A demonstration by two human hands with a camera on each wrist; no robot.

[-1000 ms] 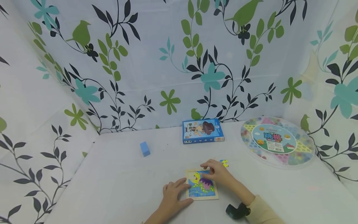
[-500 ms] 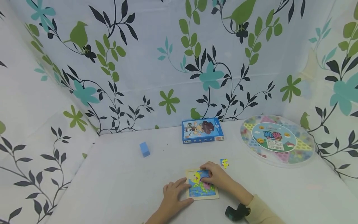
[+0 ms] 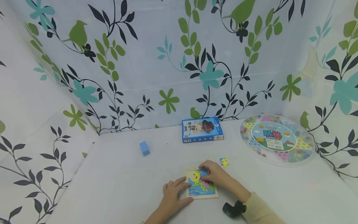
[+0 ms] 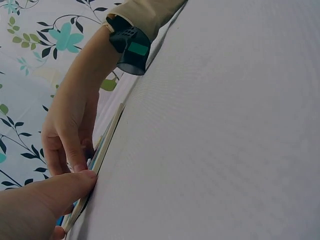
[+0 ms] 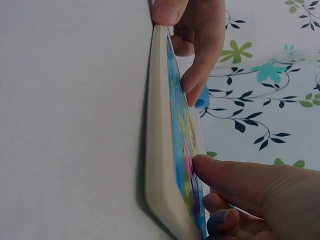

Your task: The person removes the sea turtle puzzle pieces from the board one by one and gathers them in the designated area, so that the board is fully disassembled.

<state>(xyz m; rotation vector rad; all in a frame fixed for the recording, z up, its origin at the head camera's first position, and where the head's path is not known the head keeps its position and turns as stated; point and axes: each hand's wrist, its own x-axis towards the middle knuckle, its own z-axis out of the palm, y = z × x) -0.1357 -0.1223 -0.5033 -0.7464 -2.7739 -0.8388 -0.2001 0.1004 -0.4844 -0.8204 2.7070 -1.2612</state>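
Observation:
A small jigsaw puzzle (image 3: pixel 207 188) in a pale wooden frame lies on the white table, showing a yellow and green turtle-like picture on blue. My left hand (image 3: pixel 174 196) holds the frame's left side, thumb at the near corner and fingertips over the left rim. From the right, my right hand (image 3: pixel 216 173) reaches over the puzzle's upper right part. Its thumb touches the picture and its index finger is near the far rim, with a blue puzzle piece (image 3: pixel 205 172) between them. A loose yellow and blue puzzle piece (image 3: pixel 224 162) lies just beyond the right hand.
Behind the puzzle lies a blue game box (image 3: pixel 202 130). To the right is a round, clear-lidded board game (image 3: pixel 275 140); a small blue block (image 3: pixel 144 148) lies at the left. A leaf-printed cloth (image 3: pixel 134 77) hangs behind the table.
My right thumb and index finger have come down onto the puzzle's upper right part, and the loose piece beyond them shows more fully. The left hand stays in place.

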